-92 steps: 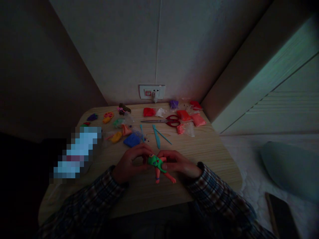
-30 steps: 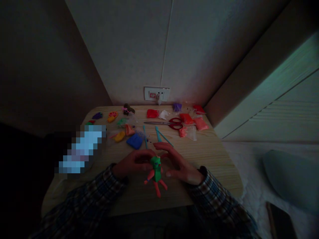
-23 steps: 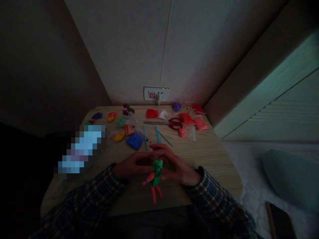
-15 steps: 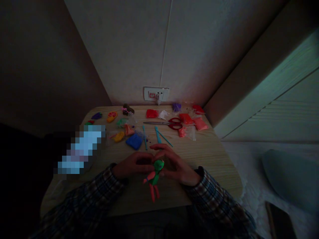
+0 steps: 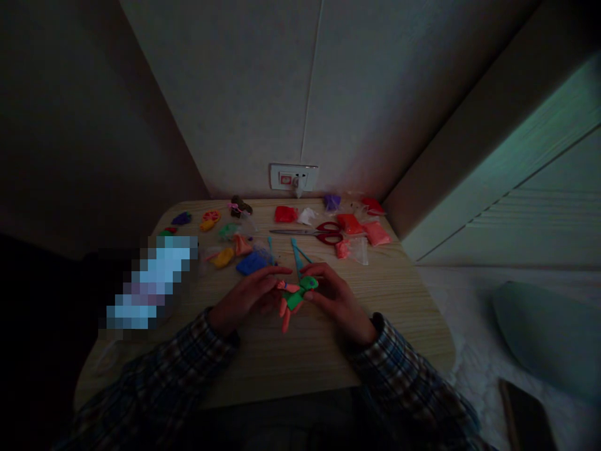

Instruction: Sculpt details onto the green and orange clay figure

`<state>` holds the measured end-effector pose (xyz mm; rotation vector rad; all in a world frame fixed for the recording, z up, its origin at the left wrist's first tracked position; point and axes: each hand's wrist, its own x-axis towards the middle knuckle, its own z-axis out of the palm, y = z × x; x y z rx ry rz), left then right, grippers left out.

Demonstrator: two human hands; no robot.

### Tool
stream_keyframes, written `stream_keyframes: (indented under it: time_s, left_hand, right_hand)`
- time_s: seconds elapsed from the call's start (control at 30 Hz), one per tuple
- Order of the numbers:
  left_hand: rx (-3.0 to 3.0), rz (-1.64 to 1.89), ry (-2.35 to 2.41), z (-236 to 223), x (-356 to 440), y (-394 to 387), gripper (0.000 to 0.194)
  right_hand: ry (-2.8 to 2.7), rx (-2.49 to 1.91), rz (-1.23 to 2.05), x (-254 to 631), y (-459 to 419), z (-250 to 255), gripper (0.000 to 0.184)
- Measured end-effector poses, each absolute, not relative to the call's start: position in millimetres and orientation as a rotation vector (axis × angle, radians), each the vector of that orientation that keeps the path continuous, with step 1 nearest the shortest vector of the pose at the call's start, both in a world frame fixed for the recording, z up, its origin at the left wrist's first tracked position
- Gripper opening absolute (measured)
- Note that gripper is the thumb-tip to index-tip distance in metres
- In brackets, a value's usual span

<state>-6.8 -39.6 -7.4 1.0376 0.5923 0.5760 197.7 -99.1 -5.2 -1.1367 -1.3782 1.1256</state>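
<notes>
A small clay figure [image 5: 295, 299] with a green head and body and pinkish-orange arms and legs is held above the table, tilted with its head to the right. My right hand [image 5: 345, 304] pinches it by the head and upper body, thumb in front. My left hand [image 5: 244, 297] is at its other side, fingers curved around behind its arm and legs; their exact contact is partly hidden. Just beyond the hands lie blue clay [image 5: 252, 264] and a light-blue modelling tool [image 5: 296, 254], its lower end close to my fingertips.
Red-handled scissors [image 5: 328, 233] lie across the back of the wooden table [image 5: 394, 351]. Bagged clay, including an orange packet [image 5: 350, 223], sits at right; yellow clay [image 5: 222, 257] and finished-looking pieces lie left. A blurred bright screen [image 5: 154, 282] stands at left. A wall socket [image 5: 293, 178] is behind.
The clay figure has risen away from me and tipped from nearly upright to slanting, head toward the right. Both hands shifted with it, now covering part of the light-blue tools.
</notes>
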Motion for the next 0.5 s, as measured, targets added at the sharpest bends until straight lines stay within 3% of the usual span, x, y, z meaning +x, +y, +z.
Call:
stream_keyframes:
  time_s: [0.5]
  left_hand:
    - [1.168,0.468,0.609,-1.5,-8.2,-37.6,0.059]
  right_hand:
    - [-1.244,-1.212,1.181,198.1,-97.6,-6.8,0.037]
